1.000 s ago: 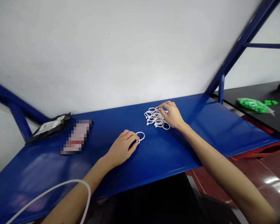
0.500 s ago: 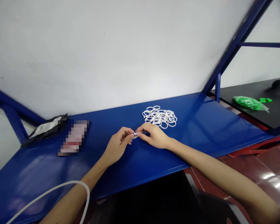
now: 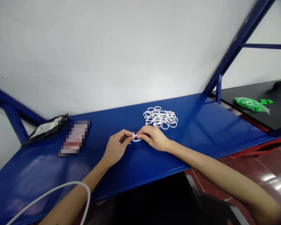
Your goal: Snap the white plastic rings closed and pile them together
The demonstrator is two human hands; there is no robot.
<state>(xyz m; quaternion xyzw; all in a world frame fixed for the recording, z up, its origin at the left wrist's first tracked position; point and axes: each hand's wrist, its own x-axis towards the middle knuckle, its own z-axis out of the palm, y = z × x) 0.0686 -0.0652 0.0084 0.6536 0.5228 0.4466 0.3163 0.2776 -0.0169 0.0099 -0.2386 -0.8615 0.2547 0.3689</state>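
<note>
Between my two hands is a small white plastic ring (image 3: 137,140), its lower curve showing just above the blue tabletop (image 3: 140,168). My left hand (image 3: 118,145) pinches it from the left with thumb and forefinger, near a small lump on its upper edge. From the other side my right hand (image 3: 154,138) pinches the same ring, fingertips almost touching those of the left. Part of the ring is hidden behind my fingers. Just beyond the right hand lies a heap of similar white rings (image 3: 161,117), some with small round knobs.
At the left lie a black package with a white label (image 3: 45,127) and a pixelated pinkish packet (image 3: 75,137). A white cable (image 3: 58,186) loops over my left forearm. On a black table (image 3: 278,109) at right sits a bag of green pieces (image 3: 250,104). Blue frame posts (image 3: 219,89) flank the tabletop.
The ring has turned in my fingers, so its lower curve now shows below them. Its ends appear closer together. Both hands have shifted very slightly.
</note>
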